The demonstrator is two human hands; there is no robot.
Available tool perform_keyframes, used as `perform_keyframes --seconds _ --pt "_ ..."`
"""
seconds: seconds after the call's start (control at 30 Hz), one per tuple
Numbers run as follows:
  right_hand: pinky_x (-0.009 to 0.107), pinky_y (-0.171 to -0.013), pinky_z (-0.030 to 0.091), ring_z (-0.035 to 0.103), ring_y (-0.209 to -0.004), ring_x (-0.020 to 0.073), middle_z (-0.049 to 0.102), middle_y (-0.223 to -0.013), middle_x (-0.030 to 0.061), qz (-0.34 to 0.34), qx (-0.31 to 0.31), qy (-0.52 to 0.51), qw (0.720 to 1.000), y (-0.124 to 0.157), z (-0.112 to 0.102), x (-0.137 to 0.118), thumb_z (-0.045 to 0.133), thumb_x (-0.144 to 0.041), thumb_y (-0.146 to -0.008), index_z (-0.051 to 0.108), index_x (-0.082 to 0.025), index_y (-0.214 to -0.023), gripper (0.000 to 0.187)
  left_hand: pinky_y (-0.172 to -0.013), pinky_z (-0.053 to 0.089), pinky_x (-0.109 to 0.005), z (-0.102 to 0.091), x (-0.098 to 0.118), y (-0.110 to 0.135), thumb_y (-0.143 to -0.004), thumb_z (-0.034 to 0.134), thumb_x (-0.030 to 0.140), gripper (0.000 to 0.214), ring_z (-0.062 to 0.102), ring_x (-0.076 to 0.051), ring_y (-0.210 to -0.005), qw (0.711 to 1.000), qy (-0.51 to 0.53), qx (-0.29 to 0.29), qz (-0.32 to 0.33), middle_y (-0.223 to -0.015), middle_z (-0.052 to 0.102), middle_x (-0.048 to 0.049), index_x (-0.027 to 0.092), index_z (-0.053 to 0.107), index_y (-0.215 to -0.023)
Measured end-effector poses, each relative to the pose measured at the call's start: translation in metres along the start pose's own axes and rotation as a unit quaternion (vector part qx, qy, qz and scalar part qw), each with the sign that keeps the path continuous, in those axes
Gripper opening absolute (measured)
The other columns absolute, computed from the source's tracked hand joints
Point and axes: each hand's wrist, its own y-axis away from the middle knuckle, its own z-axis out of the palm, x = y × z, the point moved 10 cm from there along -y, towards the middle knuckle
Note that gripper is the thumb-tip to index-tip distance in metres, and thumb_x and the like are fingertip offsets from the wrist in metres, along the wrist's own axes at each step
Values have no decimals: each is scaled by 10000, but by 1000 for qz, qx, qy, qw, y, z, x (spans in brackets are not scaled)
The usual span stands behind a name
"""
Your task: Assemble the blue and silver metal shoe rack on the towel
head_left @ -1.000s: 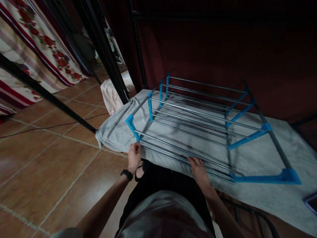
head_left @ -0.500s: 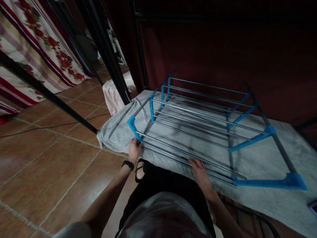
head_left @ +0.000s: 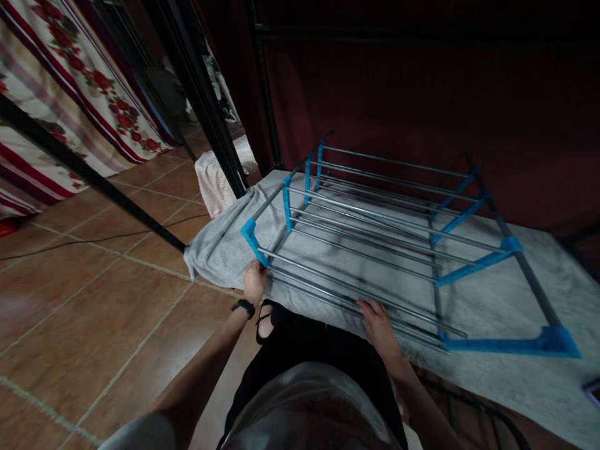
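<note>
A shoe rack (head_left: 375, 214) of thin grey metal tubes and blue plastic brackets lies on a bed-like surface under a grey cloth (head_left: 220, 250). My left hand (head_left: 254, 282) is closed at the rack's near left corner, just below a blue bracket (head_left: 254, 242); its fingertips are partly hidden. Further right, my right hand (head_left: 379, 326) has its fingers curled over the near tubes, with the thumb out of sight. At the near right end a long blue bracket (head_left: 510, 345) rests low over the cloth.
Black metal posts (head_left: 206, 100) stand at the left, and a slanting black bar (head_left: 94, 175) crosses there. A dark red curtain (head_left: 398, 100) hangs behind the rack. A cable (head_left: 103, 239) runs over the tiled floor. A phone-like object (head_left: 593, 392) lies at the right edge.
</note>
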Motion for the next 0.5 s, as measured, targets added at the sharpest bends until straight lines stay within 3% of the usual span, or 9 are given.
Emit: perform_keyframes --seconds 0.17,0.27,0.4,0.5 --pt "500 -1018 509 617 -1080 274 688 -1137 99 10 9 -21 1000 -4 -4 -6 423 -170 -1005 675 -290 -1291 400 -765 496 -328 -2 1 0 -788 579 147 59 657 -233 -842 1000 -14 -10 -9 -867 688 -86 188 565 -828" --pt "517 -1064 495 609 -1180 277 664 -1255 100 34 34 -41 998 13 -13 -9 448 -234 -1017 646 -296 -1340 384 -740 497 -320 -4 4 -2 -786 576 183 39 666 -235 -820 1000 -11 -18 3 -856 691 -88 194 567 -822" --pt "519 -1000 538 652 -1129 285 698 -1189 92 110 107 -104 983 75 -37 12 466 -286 -998 718 -305 -1177 310 -694 491 -314 -4 1 -10 -772 587 253 54 678 -251 -786 999 -27 -41 17 -832 702 -102 200 578 -770" --pt "486 -881 571 679 -1002 295 725 -1031 86 239 215 -156 934 138 -74 62 551 -362 -942 748 -295 -979 212 -637 479 -312 1 -11 -21 -712 567 229 33 673 -255 -709 996 -21 -86 10 -719 696 -79 209 594 -711"
